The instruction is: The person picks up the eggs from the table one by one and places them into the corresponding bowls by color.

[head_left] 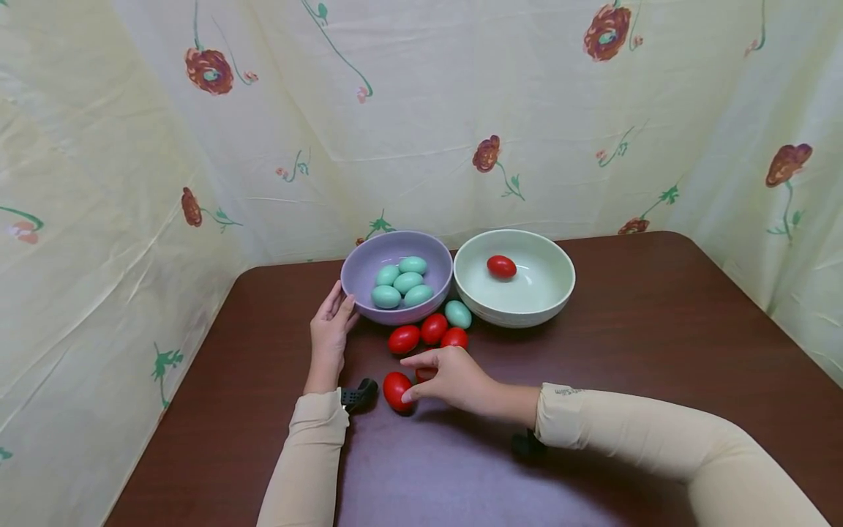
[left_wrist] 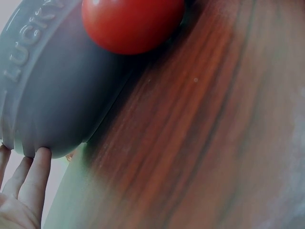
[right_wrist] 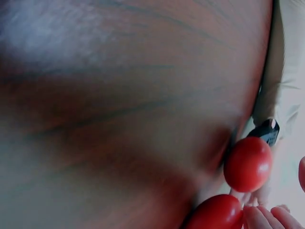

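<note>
In the head view my left hand (head_left: pixel 329 333) rests its straight fingers against the outer left side of a purple bowl (head_left: pixel 351 267), which holds several pale green eggs (head_left: pixel 408 283). The left wrist view has those fingertips on the bowl's wall (left_wrist: pixel 62 100). My right hand (head_left: pixel 457 380) reaches in low over the table from the right, thumb and fingers parted. Its thumb tip overlaps a red egg (head_left: pixel 396 391), while another red egg (head_left: pixel 424 374) lies partly hidden under the fingers. Both red eggs (right_wrist: pixel 248 164) appear beside the fingertips in the right wrist view.
A pale green bowl (head_left: pixel 533 293) with one red egg (head_left: pixel 501 267) stands right beside the purple bowl. In front of the bowls lie more red eggs (head_left: pixel 434 329) and one pale green egg (head_left: pixel 457 314). A flowered curtain (head_left: pixel 421 117) hangs behind the dark wooden table (head_left: pixel 626 322).
</note>
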Demonstrator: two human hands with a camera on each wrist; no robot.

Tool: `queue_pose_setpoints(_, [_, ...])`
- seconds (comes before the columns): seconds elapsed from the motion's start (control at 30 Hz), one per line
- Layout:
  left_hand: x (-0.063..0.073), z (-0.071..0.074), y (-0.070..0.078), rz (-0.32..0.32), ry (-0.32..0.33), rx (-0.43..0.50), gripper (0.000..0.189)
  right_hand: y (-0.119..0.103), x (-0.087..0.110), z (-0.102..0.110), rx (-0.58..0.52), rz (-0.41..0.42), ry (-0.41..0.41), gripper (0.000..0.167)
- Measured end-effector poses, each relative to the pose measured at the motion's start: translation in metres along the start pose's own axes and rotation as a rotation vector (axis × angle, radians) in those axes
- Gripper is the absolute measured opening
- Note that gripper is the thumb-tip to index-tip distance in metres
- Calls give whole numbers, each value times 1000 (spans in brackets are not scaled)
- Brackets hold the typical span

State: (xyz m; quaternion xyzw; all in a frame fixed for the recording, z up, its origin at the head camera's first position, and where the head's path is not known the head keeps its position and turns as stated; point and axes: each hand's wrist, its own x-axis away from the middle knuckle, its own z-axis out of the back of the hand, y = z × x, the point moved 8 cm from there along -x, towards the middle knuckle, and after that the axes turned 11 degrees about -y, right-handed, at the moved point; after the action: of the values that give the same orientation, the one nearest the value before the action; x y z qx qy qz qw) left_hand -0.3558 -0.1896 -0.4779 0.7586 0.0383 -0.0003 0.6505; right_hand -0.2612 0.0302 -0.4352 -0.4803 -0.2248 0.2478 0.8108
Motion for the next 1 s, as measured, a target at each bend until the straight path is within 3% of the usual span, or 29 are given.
queue_pose_setpoints(0.3, [1,1,-2,8,4,-3,61,-2,-4,-12,12,21,-11,49])
queue_pose_setpoints(0.7, [1,1,-2,10,6,3,58,-7,-14,-19,153,60,-19,53])
queue_pose_setpoints(1.0, [-1,0,-1,9,0,8,59,-9,-16,-23,190,81,-39,51])
